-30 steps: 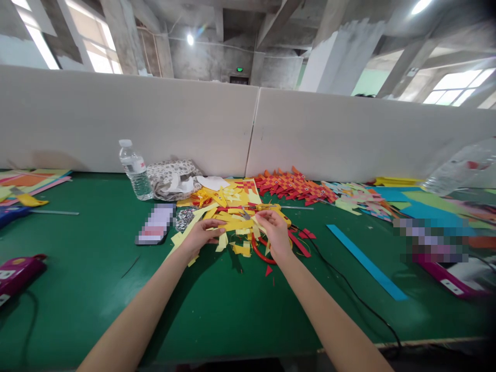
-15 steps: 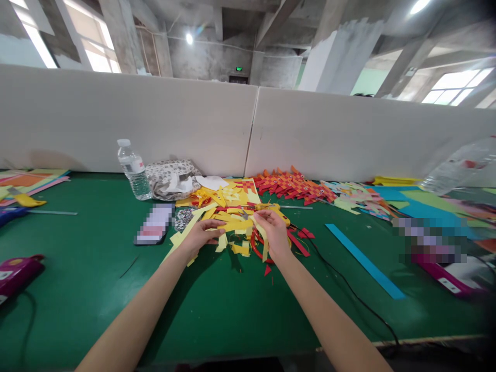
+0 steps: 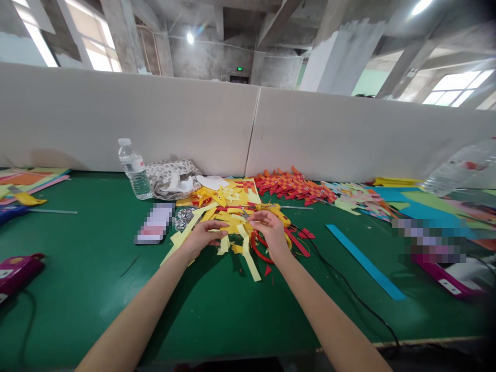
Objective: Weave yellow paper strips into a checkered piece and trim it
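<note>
My left hand (image 3: 205, 237) is closed in a pinch on a yellow paper strip (image 3: 233, 227), whose far end reaches toward my right hand. My right hand (image 3: 269, 231) hovers just across from it, fingers bent and slightly apart, with nothing visible between them. Between the hands a pale yellow paper strip (image 3: 251, 262) slants down over the green table. Under and around both hands lie yellow paper scraps (image 3: 237, 249). Red scissor handles (image 3: 260, 253) show partly behind my right hand. A yellow-handled tool (image 3: 276, 208) lies just beyond it.
Red and orange woven paper pieces (image 3: 290, 185) are heaped by the white partition (image 3: 174, 119). A phone (image 3: 155, 223) and a water bottle (image 3: 134, 170) are at left. A blue strip (image 3: 364, 261) and a black cable (image 3: 349, 281) are at right. Magenta glue guns (image 3: 19, 274) flank the table.
The pale yellow strip has come out of my right hand and now hangs or lies lower between the hands. My right fingers have loosened. The left hand has barely moved.
</note>
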A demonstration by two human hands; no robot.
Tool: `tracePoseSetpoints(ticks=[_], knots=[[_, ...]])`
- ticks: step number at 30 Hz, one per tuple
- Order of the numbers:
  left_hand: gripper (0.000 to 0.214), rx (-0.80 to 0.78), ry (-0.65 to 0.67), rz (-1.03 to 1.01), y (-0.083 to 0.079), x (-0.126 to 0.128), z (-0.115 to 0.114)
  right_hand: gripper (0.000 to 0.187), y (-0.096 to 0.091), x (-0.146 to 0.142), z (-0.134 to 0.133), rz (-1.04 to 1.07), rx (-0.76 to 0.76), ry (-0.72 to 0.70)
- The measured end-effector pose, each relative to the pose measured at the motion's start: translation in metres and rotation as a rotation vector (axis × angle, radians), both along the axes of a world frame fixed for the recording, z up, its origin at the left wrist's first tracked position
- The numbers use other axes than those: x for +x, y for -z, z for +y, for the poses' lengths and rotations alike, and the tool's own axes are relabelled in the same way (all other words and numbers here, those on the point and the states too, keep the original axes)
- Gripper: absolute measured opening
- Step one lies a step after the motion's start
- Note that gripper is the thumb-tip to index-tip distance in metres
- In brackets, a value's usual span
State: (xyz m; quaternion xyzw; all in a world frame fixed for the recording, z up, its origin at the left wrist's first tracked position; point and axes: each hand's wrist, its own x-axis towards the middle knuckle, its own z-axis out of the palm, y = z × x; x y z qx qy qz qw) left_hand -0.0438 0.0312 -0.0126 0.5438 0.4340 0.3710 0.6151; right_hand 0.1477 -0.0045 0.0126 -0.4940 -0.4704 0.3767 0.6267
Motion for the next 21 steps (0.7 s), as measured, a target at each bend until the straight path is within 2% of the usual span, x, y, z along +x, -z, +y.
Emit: tracePoseSetpoints(ticks=[3,5,10,13,17,19,21], knots=[[0.04,-0.006,-0.005,0.001,0.0,-0.001,0.001,0.02,0.002,0.003,0.0,-0.136,0.038,0.114],[0.04,-0.005,-0.015,0.002,0.0,-0.001,0.001,0.019,0.003,0.005,0.0,-0.296,0.032,0.13],[0.04,0.003,-0.03,-0.012,-0.002,-0.002,0.0,0.022,0.008,0.008,-0.004,-0.667,-0.103,-0.158],[0.04,0.006,-0.044,-0.015,-0.004,-0.002,0.0,0.02,0.008,0.007,-0.005,-0.653,-0.056,-0.198],[0.04,-0.001,-0.051,-0.025,-0.004,-0.002,0.0,0.01,0.0,0.009,-0.007,-0.491,0.199,-0.152],[0.04,-0.012,-0.052,-0.031,-0.004,-0.002,0.0,0.015,-0.005,0.011,-0.008,-0.489,0.305,-0.207],[0.039,-0.022,-0.06,-0.037,-0.005,-0.002,0.0,0.022,-0.009,0.014,-0.008,-0.501,0.349,-0.208]])
